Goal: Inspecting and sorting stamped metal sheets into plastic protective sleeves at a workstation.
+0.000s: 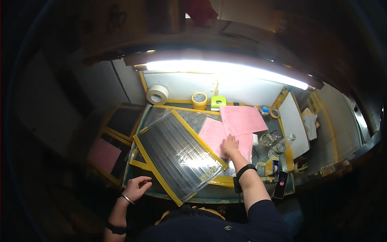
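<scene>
My right hand (pixel 230 145) reaches forward and rests on pink printed sheets (pixel 211 132), its fingers stretched out over the paper. Another pink sheet (pixel 244 119) in a clear sleeve overlaps them just beyond my fingertips. Near the table's front left edge, my left hand (pixel 138 188) hovers with fingers slightly bent and the thumb apart, holding nothing. Between my hands lies a dark, ribbed panel (pixel 177 155) under shiny clear film, edged with yellow tape. It sits slanted across the table, and its near corner sticks out over the front edge.
Along the back stand a white tape roll (pixel 157 95), a yellow tape roll (pixel 199 101) and a green-and-white box (pixel 218 102). A clear bottle (pixel 281 145), a tape dispenser (pixel 271 167) and a phone (pixel 280 185) are at right. A lit tube lamp (pixel 225 69) hangs above.
</scene>
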Demonstrator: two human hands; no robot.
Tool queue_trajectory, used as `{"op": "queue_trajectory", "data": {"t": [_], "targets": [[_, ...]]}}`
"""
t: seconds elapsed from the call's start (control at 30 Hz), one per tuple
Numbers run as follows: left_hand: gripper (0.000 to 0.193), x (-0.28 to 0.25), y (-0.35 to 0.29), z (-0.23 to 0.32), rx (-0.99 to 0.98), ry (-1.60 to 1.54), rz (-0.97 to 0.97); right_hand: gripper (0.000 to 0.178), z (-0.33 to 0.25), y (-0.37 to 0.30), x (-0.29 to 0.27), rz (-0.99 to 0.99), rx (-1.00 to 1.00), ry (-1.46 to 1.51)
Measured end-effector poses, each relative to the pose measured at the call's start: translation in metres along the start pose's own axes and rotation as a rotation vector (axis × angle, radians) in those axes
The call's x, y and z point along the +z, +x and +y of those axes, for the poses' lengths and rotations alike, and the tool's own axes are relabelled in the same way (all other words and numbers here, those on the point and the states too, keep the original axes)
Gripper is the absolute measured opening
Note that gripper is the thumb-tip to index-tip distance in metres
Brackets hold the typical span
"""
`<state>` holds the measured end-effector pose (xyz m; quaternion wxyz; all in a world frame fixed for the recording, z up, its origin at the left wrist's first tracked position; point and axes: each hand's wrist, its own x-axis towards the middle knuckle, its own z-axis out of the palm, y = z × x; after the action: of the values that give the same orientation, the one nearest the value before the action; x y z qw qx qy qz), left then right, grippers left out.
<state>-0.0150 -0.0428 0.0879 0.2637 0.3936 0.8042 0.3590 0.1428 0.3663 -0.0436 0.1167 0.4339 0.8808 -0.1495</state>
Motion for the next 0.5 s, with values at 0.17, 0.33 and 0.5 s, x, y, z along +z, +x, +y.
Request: {"op": "queue_trajectory", "data": {"t": [0.17,0.33,0.5], "targets": [[0.022,-0.008,-0.043,-0.019,-0.127,-0.095,0.128,0.041,0.009,0.037,0.021,0.229,0.097,-0.187],[0.022,-0.008,-0.063,-0.027,-0.165,-0.130,0.148,0.026,0.016,0.028,-0.022,0.396,0.075,-0.173],[0.021,0.000,-0.044,-0.027,-0.134,-0.200,0.072,0.015,0.030,-0.004,-0.058,0.912,-0.227,0.096]]}}
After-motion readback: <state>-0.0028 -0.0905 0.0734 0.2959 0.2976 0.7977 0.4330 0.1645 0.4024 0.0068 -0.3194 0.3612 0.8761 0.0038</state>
